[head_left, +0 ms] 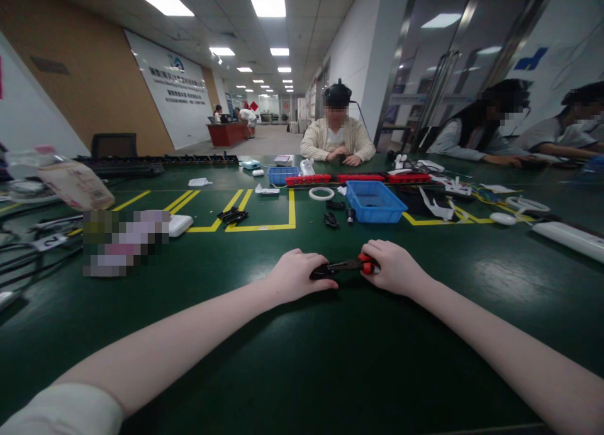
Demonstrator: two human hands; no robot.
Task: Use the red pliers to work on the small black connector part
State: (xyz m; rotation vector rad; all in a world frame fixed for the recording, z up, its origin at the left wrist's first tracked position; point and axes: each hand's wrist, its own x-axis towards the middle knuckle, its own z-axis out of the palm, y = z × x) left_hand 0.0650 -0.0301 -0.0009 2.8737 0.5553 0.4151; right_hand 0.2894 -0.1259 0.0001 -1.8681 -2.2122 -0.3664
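Observation:
Both my hands rest close together on the dark green table (302, 359), about mid-table. My right hand (395, 268) is closed around the red handles of a pair of pliers (346, 267). The tool's dark jaws point left. My left hand (297, 274) is curled at the jaw end, fingers wrapped over a small black part (321, 273) that the jaws meet; the part is mostly hidden.
A blue bin (374, 201) stands beyond my hands, with a white ring (321, 193), small black parts (330, 219) and long red trays (358, 178) nearby. Yellow tape lines (264, 226) mark the table. A person sits opposite; others sit at right. Cables and clutter lie at left.

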